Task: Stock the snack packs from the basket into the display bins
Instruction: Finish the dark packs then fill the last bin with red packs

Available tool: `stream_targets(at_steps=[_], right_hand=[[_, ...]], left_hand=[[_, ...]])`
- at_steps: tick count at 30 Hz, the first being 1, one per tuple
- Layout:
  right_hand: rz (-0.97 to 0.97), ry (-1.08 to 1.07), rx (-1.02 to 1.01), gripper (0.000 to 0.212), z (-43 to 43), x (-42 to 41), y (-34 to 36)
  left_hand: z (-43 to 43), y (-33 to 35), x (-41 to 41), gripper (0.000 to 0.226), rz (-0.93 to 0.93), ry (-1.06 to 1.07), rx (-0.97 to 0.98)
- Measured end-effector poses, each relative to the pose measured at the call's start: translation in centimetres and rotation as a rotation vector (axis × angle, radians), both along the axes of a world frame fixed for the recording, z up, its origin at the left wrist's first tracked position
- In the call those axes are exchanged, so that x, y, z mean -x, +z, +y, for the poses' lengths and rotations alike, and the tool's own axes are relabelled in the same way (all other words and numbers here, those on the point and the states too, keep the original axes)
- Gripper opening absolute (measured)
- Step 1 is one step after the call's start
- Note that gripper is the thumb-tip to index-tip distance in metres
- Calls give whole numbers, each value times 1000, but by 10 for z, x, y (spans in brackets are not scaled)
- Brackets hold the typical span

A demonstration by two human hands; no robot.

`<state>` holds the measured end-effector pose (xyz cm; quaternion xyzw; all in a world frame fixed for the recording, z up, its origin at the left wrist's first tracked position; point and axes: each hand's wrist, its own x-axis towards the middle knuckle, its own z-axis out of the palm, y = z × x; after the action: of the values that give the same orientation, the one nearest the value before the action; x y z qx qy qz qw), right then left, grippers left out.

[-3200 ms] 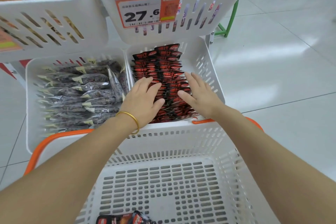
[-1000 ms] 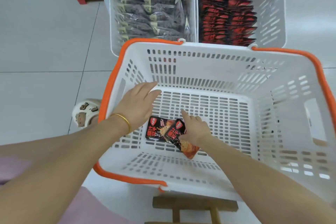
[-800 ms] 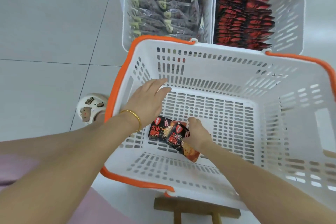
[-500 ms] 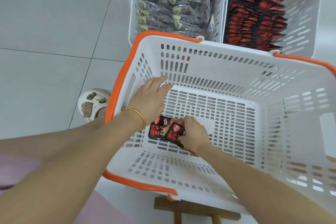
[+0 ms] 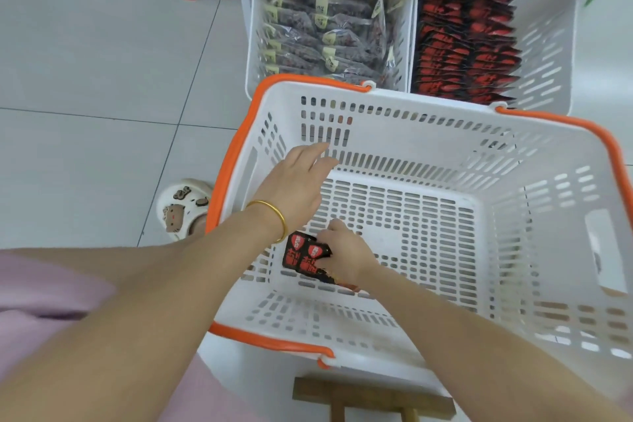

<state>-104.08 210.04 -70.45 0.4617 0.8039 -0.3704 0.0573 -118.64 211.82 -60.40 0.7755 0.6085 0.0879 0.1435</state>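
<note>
Now right hand (image 5: 342,257) grips snack packs (image 5: 301,255) by wall of basket (image 5: 411,127); left hand (image 5: 294,185) spread.

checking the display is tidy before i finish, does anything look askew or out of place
Only this: in the left bin a few clear packs stand on edge, tilted against its right wall, while the rest lie flat in rows. The red packs in the right bin are neat, nothing is spilled.
</note>
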Motion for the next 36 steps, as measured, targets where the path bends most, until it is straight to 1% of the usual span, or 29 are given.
stream_targets(at_steps=[2, 3, 5, 6, 8, 11, 14, 16, 18, 21, 22, 24, 26, 27, 28, 30, 32, 34, 36], right_hand=[[114, -180, 54, 25, 11, -12, 25], [188, -285, 81, 28, 18, -20, 40], [361, -466, 132, 16, 31, -38, 73], [439, -537, 155, 14, 36, -49, 88], [588, -634, 198, 16, 45, -68, 112], [753, -707, 235, 19, 56, -91, 134], [792, -713, 230, 25, 62, -110, 147], [828, -710, 252, 24, 65, -120, 152], [839, -702, 258, 21, 71, -128, 159], [815, -718, 295, 16, 88, -138, 167], [820, -755, 299, 15, 97, -142, 170], [921, -891, 277, 10, 118, -152, 176], [1023, -1073, 177, 10, 140, -164, 186], [1050, -1133, 95, 13, 150, -171, 191], [1085, -1156, 18, 18, 159, -178, 196], [1153, -1147, -84, 24, 175, -189, 200], [1132, -1116, -144, 26, 187, -195, 198], [1075, -1084, -168, 29, 198, -199, 190], [1072, -1066, -157, 31, 208, -202, 182]], left_hand=[[4, 11, -9, 52, -31, -4, -15], [7, 18, -15, 51, -54, 11, -13], [14, 31, -27, 48, -126, 78, 13], [17, 37, -34, 47, -175, 116, 25], [23, 48, -48, 47, -292, 182, 97], [30, 62, -68, 46, -571, 240, 296], [37, 79, -85, 37, -845, 363, 434], [45, 89, -92, 31, -922, 444, 498], [54, 96, -97, 15, -989, 438, 579], [72, 99, -104, 16, -1068, 447, 632], [81, 100, -106, 17, -1077, 458, 616], [101, 99, -110, 19, -1035, 471, 514], [124, 97, -113, 18, -878, 461, 289], [134, 97, -116, 15, -836, 450, 177], [144, 98, -119, 13, -833, 444, 99], [163, 98, -125, 19, -909, 450, 32], [177, 97, -131, 26, -938, 448, -14], [184, 94, -135, 24, -882, 388, -81], [187, 88, -139, 19, -773, 313, -151]])
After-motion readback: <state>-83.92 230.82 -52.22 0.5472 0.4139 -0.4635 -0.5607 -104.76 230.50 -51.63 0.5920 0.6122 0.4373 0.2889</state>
